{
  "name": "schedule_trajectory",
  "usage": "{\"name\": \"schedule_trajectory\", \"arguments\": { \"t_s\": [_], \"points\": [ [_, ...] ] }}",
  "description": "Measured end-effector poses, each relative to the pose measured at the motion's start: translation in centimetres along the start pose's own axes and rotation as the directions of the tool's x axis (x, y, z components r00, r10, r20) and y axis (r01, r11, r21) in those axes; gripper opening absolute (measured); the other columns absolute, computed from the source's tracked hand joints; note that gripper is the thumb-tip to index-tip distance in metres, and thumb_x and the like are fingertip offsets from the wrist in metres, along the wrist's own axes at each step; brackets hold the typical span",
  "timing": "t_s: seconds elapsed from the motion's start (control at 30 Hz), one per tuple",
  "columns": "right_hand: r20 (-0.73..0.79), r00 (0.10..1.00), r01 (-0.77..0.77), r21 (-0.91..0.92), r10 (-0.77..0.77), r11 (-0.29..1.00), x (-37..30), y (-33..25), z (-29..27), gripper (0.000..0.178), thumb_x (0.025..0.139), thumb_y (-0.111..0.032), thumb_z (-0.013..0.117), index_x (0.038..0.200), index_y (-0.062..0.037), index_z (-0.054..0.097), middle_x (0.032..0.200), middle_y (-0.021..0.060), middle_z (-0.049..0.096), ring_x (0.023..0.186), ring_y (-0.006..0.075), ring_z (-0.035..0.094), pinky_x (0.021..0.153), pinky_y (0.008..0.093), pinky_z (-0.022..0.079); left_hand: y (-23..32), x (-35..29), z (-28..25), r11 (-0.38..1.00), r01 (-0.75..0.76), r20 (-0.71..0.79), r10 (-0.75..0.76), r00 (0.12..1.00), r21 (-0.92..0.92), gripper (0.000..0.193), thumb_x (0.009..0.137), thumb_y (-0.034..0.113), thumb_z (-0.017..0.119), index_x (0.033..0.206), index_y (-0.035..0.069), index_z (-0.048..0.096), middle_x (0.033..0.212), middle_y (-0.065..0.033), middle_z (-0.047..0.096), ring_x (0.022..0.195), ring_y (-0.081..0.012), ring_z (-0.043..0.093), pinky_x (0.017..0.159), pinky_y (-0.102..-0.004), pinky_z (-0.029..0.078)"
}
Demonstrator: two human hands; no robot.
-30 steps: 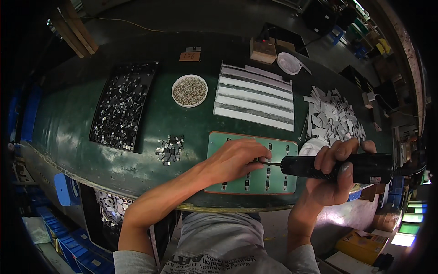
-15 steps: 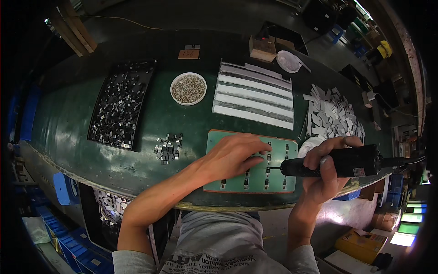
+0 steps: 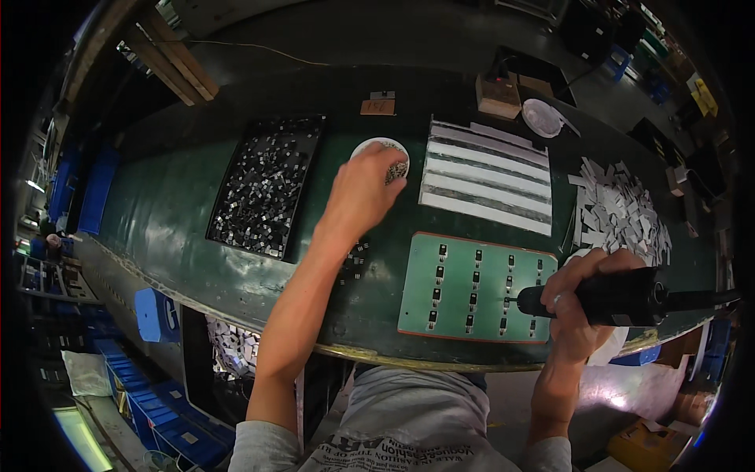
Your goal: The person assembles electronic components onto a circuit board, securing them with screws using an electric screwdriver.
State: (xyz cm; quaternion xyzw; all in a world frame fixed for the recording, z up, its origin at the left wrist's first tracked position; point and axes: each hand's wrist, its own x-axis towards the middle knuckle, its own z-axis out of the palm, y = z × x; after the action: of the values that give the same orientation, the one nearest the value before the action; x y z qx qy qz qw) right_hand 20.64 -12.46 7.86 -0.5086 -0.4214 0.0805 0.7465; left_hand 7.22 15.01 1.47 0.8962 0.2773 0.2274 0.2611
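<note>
Your left hand (image 3: 360, 193) reaches over the small white bowl (image 3: 381, 159), fingers curled down together into its heap of tiny grey metal pieces; whether they pinch any you cannot tell, since the hand covers the tips. The bowl is round and shallow, and sits well beyond the green jig board (image 3: 474, 287), up and to its left. Your right hand (image 3: 578, 303) is wrapped tight around a black, cylindrical power screwdriver (image 3: 605, 297), lying sideways just off the board's right edge with its thin bit tip touching the board's right side. The board is a flat green rectangle with rounded corners and an orange rim, carrying rows of small dark components in neat columns. Left of the board, past your forearm, lies a black tray (image 3: 266, 186) packed with glinting loose parts. Beyond the board are flat white and grey strips (image 3: 487, 177), and to its upper right a pile of pale rectangular plates (image 3: 621, 208).

Half a second ago your left hand rested on the board beside the bit; it has since lifted away to the bowl. The screwdriver has barely shifted.
</note>
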Motion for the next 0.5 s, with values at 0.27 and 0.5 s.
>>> {"name": "schedule_trajectory", "arguments": {
  "t_s": [0.27, 0.5],
  "points": [
    [0.015, 0.996, 0.09, 0.011, -0.09, 0.996, -0.3, -1.4, -0.9, 0.065, 0.067, 0.008, 0.075, 0.122, -0.0071, 0.045, 0.078, 0.0142, 0.066, 0.06, 0.0171, 0.062, 0.058, 0.0263, 0.052, -3.9, 3.3, 1.2, 0.989, -0.079, 0.168, 0.058, 0.984, 0.122, 0.023, 0.084, 0.019, 0.076, 0.106, 0.012, 0.075, 0.115, -0.005, 0.065, 0.109, -0.0316, 0.062, 0.095, -0.0442, 0.052],
    [-0.061, 0.998, 0.024, 0.021, -0.023, 0.999, -0.7, -1.9, -2.4, 0.066, 0.065, 0.012, 0.079, 0.119, -0.0072, 0.047, 0.083, 0.014, 0.07, 0.07, 0.0185, 0.066, 0.065, 0.0293, 0.055, -4.7, 2.1, -0.3, 0.973, -0.069, 0.121, 0.043, 0.992, 0.22, 0.019, 0.079, 0.007, 0.075, 0.099, 0.007, 0.074, 0.107, -0.0094, 0.065, 0.107, -0.0335, 0.063, 0.09, -0.0451, 0.053]
  ]
}}
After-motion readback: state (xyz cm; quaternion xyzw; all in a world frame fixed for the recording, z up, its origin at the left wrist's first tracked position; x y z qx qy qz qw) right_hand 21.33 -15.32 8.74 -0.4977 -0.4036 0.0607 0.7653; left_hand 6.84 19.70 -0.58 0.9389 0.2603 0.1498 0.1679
